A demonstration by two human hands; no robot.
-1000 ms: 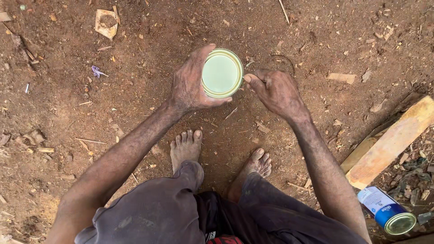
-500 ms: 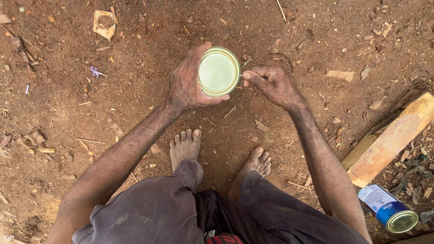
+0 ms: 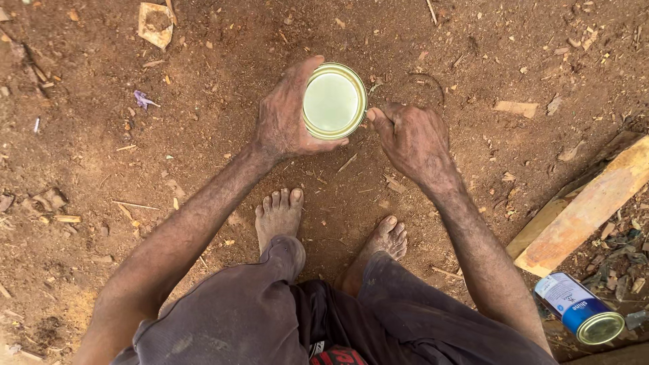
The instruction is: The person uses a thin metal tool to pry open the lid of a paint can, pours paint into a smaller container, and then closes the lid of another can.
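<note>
The right hand point(image 3: 414, 138) has closed in on the round tin can point(image 3: 334, 101) since a moment ago, its pinched thumb and fingertips now touching the can's right rim where earlier a small gap showed. The left hand point(image 3: 284, 118) has kept its place, wrapped around the can from the left, thumb over the far edge and fingers curled beneath, holding it above the reddish dirt ground point(image 3: 203, 101). The can faces the camera end-on, its long axis pointing up toward the viewer, its pale gold-rimmed disc fully in view. The right hand lies just to the can's right and slightly below, clenched as if on something small; what it pinches cannot be made out. Two bare feet point(image 3: 280, 216) stand below the hands. Well apart, at the lower right, a blue-and-white can point(image 3: 574, 307) lies on its side beside a wooden plank point(image 3: 595, 203). Wood chips are scattered about.
</note>
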